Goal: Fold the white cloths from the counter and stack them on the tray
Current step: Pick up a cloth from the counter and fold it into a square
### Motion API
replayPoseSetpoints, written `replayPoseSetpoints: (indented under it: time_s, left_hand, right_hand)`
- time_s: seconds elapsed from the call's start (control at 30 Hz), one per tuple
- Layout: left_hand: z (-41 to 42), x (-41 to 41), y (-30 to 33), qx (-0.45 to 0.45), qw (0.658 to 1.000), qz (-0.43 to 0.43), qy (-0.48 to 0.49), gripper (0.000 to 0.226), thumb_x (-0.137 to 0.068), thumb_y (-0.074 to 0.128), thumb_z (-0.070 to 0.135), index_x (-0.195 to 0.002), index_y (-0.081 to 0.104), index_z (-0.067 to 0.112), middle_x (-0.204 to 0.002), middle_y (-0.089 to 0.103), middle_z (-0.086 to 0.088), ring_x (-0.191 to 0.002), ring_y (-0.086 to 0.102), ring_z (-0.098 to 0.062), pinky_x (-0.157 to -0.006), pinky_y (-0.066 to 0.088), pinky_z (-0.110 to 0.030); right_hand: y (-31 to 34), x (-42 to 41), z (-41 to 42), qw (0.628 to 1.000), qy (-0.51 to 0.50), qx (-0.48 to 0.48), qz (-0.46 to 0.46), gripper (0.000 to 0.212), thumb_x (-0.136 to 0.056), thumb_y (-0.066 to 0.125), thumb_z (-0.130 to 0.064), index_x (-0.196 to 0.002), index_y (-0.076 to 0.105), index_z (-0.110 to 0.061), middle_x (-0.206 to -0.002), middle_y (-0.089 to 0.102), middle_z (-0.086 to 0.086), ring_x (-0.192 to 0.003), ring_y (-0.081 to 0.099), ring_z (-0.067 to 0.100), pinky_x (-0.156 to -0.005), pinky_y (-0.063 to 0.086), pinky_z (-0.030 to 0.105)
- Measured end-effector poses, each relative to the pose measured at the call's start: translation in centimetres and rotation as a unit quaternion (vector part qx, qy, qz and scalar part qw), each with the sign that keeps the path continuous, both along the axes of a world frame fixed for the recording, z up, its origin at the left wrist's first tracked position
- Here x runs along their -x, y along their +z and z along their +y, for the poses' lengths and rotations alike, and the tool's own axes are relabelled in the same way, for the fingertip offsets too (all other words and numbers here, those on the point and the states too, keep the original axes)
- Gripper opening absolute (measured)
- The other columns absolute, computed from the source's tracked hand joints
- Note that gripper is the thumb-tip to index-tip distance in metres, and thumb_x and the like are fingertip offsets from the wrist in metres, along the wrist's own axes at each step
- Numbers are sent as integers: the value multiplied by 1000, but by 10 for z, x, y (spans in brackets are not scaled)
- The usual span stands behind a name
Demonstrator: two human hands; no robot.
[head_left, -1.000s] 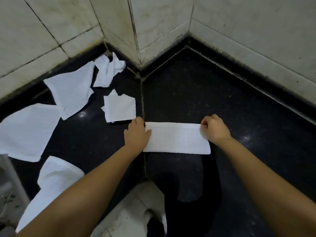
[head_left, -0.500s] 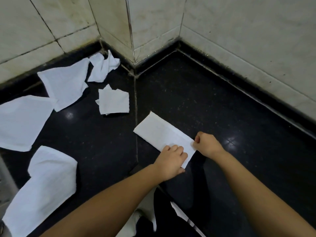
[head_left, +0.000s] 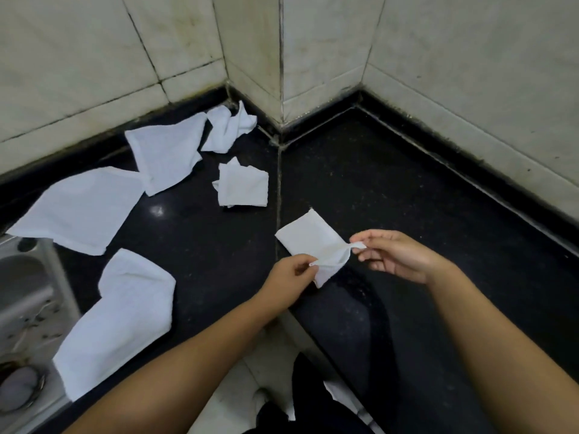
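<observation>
Just right of centre, the folded white cloth point(head_left: 308, 238) lies near the tabletop's point(head_left: 391, 189) front edge, its near end lifted. The left hand point(head_left: 289, 278) pinches one near corner with fingers clamped; the right hand point(head_left: 396, 255) pinches the other corner. Bare black surface stretches to the right and behind, up to the tiled wall point(head_left: 454, 73). Five more white cloths point(head_left: 156, 151) lie on the left half, six altogether. A steel sink point(head_left: 28, 296) sits at lower left.
</observation>
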State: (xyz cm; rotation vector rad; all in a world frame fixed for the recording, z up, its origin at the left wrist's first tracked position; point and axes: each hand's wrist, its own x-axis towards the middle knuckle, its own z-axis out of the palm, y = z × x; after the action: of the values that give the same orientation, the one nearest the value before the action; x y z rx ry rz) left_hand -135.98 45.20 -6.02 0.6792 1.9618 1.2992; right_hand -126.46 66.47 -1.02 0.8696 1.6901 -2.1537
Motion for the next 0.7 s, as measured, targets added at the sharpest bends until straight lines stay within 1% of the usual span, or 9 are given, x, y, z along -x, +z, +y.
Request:
replayPoseSetpoints:
  time_s: [0.1, 0.2, 0.23, 0.3, 0.37, 0.43, 0.5, 0.6, 0.7]
  left_hand:
    - [-4, 16, 6, -5, 994, -85, 69, 20, -96, 49, 9, -106, 66, 10, -91, 67, 0, -81, 61, -4, -77, 51, -22]
    - [2, 27, 10, 32, 985, -134, 100, 23, -99, 43, 12, -109, 64, 11, -91, 67, -4, -79, 62, -11, -71, 49, -21]
    - [6, 31, 10, 48, 984, -133, 106, 24, -99, 42, 11, -110, 64, 9, -89, 67, -6, -76, 63, -11, -68, 48, -20]
    - [14, 40, 6, 91, 984, -88, 124, 26, -97, 42, 9, -108, 65, 5, -91, 68, -11, -75, 63, -15, -67, 48, -22]
    - [20, 51, 0, 139, 980, -11, 143, 24, -95, 45, 9, -101, 68, 4, -93, 68, -12, -82, 63, -21, -72, 46, -25]
    - [23, 60, -2, 176, 971, 45, 155, 20, -93, 48, 11, -97, 67, 6, -88, 63, -5, -82, 58, -19, -71, 40, -24]
    - [25, 68, -6, 200, 964, 76, 160, 15, -93, 49, 14, -94, 63, 8, -87, 59, -2, -81, 54, -16, -69, 39, -24]
    - [26, 75, -11, 248, 948, 126, 156, 14, -93, 51, 20, -94, 61, 10, -102, 56, -7, -90, 56, -21, -77, 48, -34]
    - [25, 78, -16, 287, 931, 184, 132, 13, -93, 51, 22, -98, 57, 11, -107, 53, -8, -102, 51, -24, -85, 46, -38]
  right_hand:
    - [2, 29, -1, 995, 69, -64, -18, 23, -87, 60, -6, -107, 68, -12, -85, 69, 0, -70, 60, 5, -58, 43, 17]
    - [1, 55, -5, 972, 97, -211, -44, 4, -85, 65, -14, -84, 68, -13, -68, 66, -4, -59, 50, 6, -51, 35, 18]
    - [-3, 64, -4, 963, 92, -247, -46, 13, -88, 61, -17, -75, 65, -14, -61, 64, -7, -55, 47, 6, -49, 34, 18]
    - [-11, 82, -5, 952, 75, -291, -55, 24, -91, 57, -19, -67, 60, -15, -51, 60, -8, -50, 44, 7, -48, 34, 19]
    - [-19, 99, -8, 942, 74, -322, -64, 24, -92, 56, -21, -69, 60, -14, -57, 60, -5, -53, 47, 9, -53, 38, 21]
    - [-30, 113, -11, 932, 78, -348, -72, 21, -93, 55, -23, -76, 60, -12, -64, 62, -3, -59, 50, 11, -60, 44, 24]
    - [-40, 124, -14, 924, 77, -367, -79, 19, -94, 52, -25, -83, 60, -12, -67, 61, -3, -62, 51, 10, -60, 43, 23]
    - [-52, 131, -19, 908, 87, -398, -96, 20, -95, 49, -29, -91, 59, -12, -71, 63, -1, -66, 53, 12, -59, 40, 25]
    - [-62, 130, -21, 895, 92, -422, -110, 19, -94, 50, -33, -93, 56, -15, -86, 66, 6, -80, 60, 20, -67, 44, 30]
